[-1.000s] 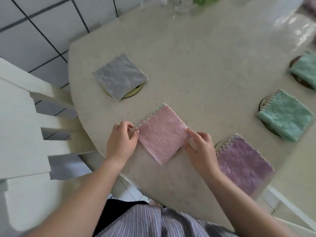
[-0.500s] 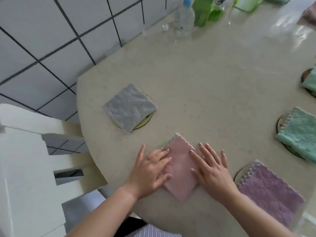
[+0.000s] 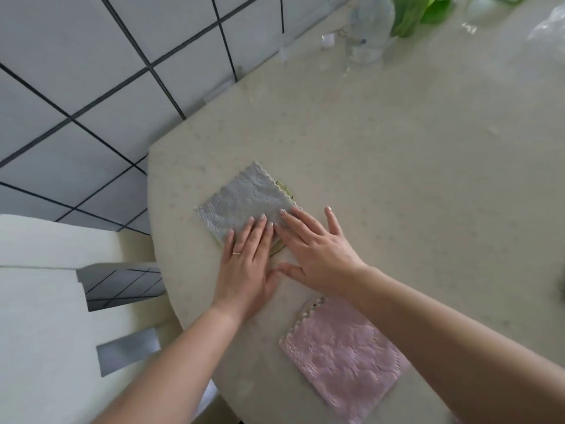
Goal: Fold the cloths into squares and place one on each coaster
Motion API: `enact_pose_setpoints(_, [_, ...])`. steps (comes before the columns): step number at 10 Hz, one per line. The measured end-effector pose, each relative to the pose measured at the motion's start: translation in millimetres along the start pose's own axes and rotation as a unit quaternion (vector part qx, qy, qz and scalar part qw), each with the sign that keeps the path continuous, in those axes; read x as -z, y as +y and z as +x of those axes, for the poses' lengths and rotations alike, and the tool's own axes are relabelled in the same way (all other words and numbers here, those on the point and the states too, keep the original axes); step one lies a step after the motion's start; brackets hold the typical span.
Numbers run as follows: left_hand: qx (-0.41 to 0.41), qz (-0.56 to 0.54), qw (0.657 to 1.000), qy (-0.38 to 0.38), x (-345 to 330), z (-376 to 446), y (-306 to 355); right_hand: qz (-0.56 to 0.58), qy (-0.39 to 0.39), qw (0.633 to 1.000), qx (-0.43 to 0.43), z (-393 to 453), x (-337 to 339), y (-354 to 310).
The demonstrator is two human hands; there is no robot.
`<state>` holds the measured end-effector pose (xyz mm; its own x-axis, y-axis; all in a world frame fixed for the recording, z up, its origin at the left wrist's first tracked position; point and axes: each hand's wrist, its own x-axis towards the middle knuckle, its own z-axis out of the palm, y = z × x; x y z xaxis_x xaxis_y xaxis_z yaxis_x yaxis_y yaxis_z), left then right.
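A folded grey cloth (image 3: 241,200) lies on a yellow-green coaster (image 3: 285,188) near the table's left edge; only slivers of the coaster show. My left hand (image 3: 247,264) lies flat with straight fingers on the cloth's near corner. My right hand (image 3: 315,249) is beside it, fingers spread, fingertips on the cloth's right corner. A folded pink cloth (image 3: 342,356) lies flat closer to me, partly under my right forearm; whatever is beneath it is hidden.
The beige table (image 3: 412,166) ends at a cut corner on the left. A white chair (image 3: 46,301) stands beside that edge. A clear plastic bottle (image 3: 367,29), green leaves (image 3: 412,13) and a small white cap (image 3: 327,40) sit at the far end.
Both hands left the pink cloth and moved away from me to the grey cloth, where they now press flat. The view shifted, so the purple and green cloths are out of frame.
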<state>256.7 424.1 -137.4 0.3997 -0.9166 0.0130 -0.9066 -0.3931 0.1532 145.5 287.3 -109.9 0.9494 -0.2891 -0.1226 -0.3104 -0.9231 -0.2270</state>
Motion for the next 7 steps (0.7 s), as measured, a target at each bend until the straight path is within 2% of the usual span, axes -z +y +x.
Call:
enact_pose_setpoints(1, [-0.021, 0.014, 0.999, 0.021, -5, -16, -8, -0.001, -0.014, 1.000, -0.026, -5, -8, 11])
enact_pose_setpoints(3, [-0.019, 0.015, 1.000, 0.002, -8, -18, -9, 0.027, -0.007, 0.998, -0.060, -9, -8, 10])
enact_pose_setpoints(4, [0.003, -0.005, 1.000, -0.013, -2, -15, -5, 0.018, -0.022, 0.994, -0.102, -11, -2, 8])
enact_pose_setpoints(5, [0.061, -0.049, 0.997, -0.022, 11, -8, 4, 0.030, -0.066, 0.987, -0.146, -18, 9, 9])
enact_pose_setpoints(6, [0.174, -0.214, 0.961, 0.018, 33, 0, 18, 0.045, -0.071, 0.981, -0.174, -37, 25, 13])
enact_pose_setpoints(7, [0.291, -0.417, 0.861, 0.021, 61, 0, 32, 0.025, -0.050, 0.984, -0.167, -59, 42, 16])
